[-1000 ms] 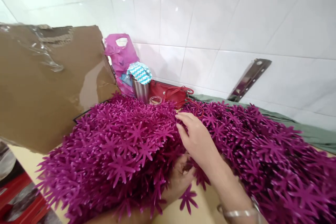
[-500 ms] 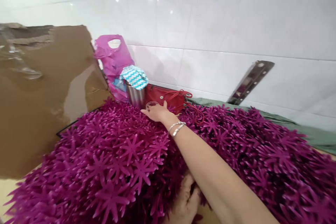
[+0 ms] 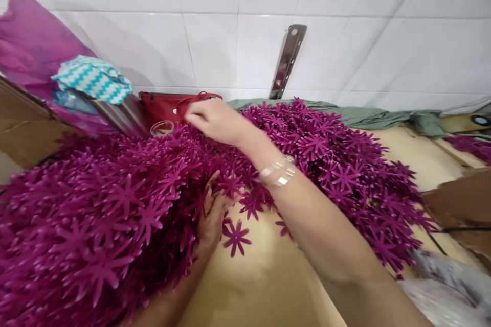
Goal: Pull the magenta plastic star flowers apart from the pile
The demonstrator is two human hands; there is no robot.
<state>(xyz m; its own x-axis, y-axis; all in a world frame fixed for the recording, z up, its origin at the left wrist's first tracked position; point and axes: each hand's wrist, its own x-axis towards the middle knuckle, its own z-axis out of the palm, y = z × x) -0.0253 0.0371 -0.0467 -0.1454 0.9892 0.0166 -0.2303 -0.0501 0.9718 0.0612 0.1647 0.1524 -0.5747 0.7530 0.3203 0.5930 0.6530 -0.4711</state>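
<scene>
A big heap of purple star-shaped plastic flower pieces (image 3: 115, 199) covers the tan table (image 3: 261, 276). My right hand (image 3: 215, 118), with bangles on the wrist, reaches over the heap to its far edge. Its fingers are curled together just in front of the red bag (image 3: 161, 107) and beside a small clear glass (image 3: 163, 127); what they pinch is hidden. My left hand (image 3: 210, 214) lies at the heap's near edge, fingers stretched up into the flower pieces. A few loose flower pieces (image 3: 236, 237) lie by it.
Against the white tiled wall stand a steel cup (image 3: 123, 115) covered by a blue-white patterned cloth (image 3: 94, 79), a pink plastic bag (image 3: 26, 51) and a metal bracket (image 3: 286, 61). A green cloth (image 3: 364, 117) runs along the back. Cardboard (image 3: 456, 204) sits at right.
The view has swung right and down. My right hand moved from the glass's rim a little right, to the red bag's front. My left hand shows more, fingers up in the heap.
</scene>
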